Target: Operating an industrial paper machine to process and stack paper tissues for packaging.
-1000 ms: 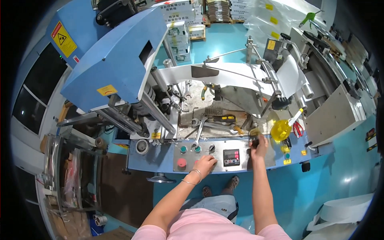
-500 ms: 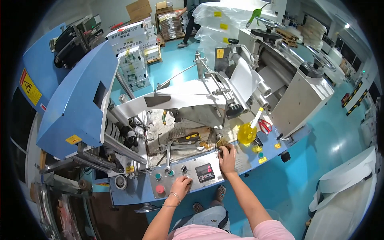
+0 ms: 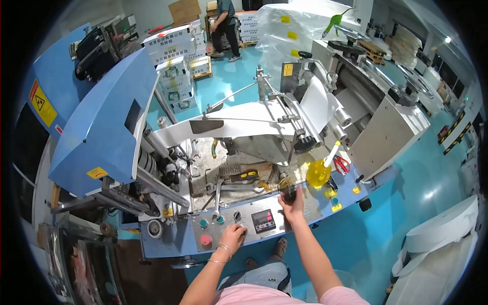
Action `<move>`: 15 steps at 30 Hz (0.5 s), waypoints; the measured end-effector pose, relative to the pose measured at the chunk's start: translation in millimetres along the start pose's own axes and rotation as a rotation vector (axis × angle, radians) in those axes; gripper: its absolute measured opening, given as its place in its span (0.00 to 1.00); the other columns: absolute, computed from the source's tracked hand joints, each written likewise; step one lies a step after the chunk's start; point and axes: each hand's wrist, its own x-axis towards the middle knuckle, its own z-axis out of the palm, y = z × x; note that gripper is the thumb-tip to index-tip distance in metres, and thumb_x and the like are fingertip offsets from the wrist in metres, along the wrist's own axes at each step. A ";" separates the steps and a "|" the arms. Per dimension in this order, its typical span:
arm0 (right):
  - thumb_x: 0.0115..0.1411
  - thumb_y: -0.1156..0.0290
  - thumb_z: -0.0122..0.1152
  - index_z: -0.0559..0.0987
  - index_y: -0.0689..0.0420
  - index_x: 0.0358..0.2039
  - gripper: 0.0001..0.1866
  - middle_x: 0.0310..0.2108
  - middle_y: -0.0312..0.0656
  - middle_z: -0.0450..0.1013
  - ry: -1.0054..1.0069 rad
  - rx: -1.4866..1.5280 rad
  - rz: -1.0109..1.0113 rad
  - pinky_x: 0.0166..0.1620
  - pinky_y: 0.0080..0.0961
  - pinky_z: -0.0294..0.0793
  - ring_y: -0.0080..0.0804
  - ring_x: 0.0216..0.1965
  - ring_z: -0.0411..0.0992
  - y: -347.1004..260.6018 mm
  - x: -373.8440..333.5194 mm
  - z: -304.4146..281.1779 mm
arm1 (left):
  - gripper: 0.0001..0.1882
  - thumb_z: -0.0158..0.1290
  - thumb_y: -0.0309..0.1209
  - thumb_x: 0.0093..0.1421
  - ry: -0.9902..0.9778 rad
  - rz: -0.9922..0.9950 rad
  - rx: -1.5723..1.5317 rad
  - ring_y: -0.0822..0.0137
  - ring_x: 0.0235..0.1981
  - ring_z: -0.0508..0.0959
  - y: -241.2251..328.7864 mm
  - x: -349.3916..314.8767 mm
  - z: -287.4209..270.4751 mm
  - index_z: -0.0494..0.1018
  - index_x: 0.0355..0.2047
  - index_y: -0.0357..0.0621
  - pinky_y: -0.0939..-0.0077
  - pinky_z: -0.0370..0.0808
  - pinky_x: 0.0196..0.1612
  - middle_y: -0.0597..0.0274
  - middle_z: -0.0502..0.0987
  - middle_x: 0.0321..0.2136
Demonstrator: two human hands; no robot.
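My left hand (image 3: pixel 233 237) rests at the front of the control panel (image 3: pixel 229 239), its fingers pinched around a small black knob mostly hidden beneath them. A black selector switch (image 3: pixel 237 216), green buttons (image 3: pixel 203 223) and a red button (image 3: pixel 205 239) sit close by. To its right is a digital display (image 3: pixel 263 220) with red digits. My right hand (image 3: pixel 294 207) is closed around a dark, rounded object (image 3: pixel 289 193) just above the panel's back edge. That object's exact kind cannot be made out. A yellow squeeze bottle (image 3: pixel 318 174) with a white spout stands beyond this hand.
A wrench (image 3: pixel 217 199), a wire brush (image 3: pixel 229 169) and a yellow-black handled tool (image 3: pixel 243 176) lie on the machine bed. Red-handled scissors (image 3: pixel 341 165) are beside the bottle. A white paper web (image 3: pixel 244 122) crosses behind. A person (image 3: pixel 223 30) walks near stacked boxes (image 3: pixel 170 48).
My right hand has turned and lifted slightly, and the dark object now shows in it. My left hand stays at the knob. The person in the background has come further into view.
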 end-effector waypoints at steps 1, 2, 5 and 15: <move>0.49 0.66 0.63 0.68 0.58 0.42 0.21 0.34 0.44 0.69 0.020 -0.093 -0.115 0.33 0.29 0.70 0.37 0.32 0.68 1.5 0.6 -1.5 | 0.13 0.53 0.24 0.46 0.014 0.002 -0.005 0.57 0.38 0.71 0.3 0.6 0.5 0.73 0.35 0.48 0.66 0.71 0.41 0.60 0.71 0.33; 0.49 0.66 0.63 0.68 0.59 0.40 0.20 0.35 0.44 0.68 0.041 -0.186 -0.229 0.35 0.30 0.70 0.38 0.33 0.68 2.7 1.6 -3.1 | 0.13 0.53 0.24 0.46 0.011 0.000 -0.007 0.57 0.38 0.71 1.9 1.0 1.3 0.73 0.35 0.48 0.66 0.71 0.41 0.60 0.71 0.33; 0.47 0.69 0.62 0.69 0.61 0.36 0.17 0.35 0.44 0.66 0.104 -0.455 -0.573 0.41 0.34 0.68 0.41 0.36 0.66 3.4 3.9 0.6 | 0.13 0.53 0.24 0.46 -0.010 0.014 -0.005 0.57 0.38 0.71 0.0 3.7 -0.5 0.73 0.35 0.48 0.67 0.71 0.41 0.60 0.71 0.33; 0.53 0.67 0.59 0.61 0.57 0.46 0.23 0.33 0.39 0.65 0.012 0.573 0.162 0.24 0.20 0.72 0.28 0.28 0.69 10.4 6.0 -0.4 | 0.13 0.53 0.24 0.47 -0.016 0.026 -0.003 0.57 0.38 0.70 -1.5 1.5 -0.8 0.73 0.35 0.48 0.67 0.71 0.41 0.60 0.71 0.33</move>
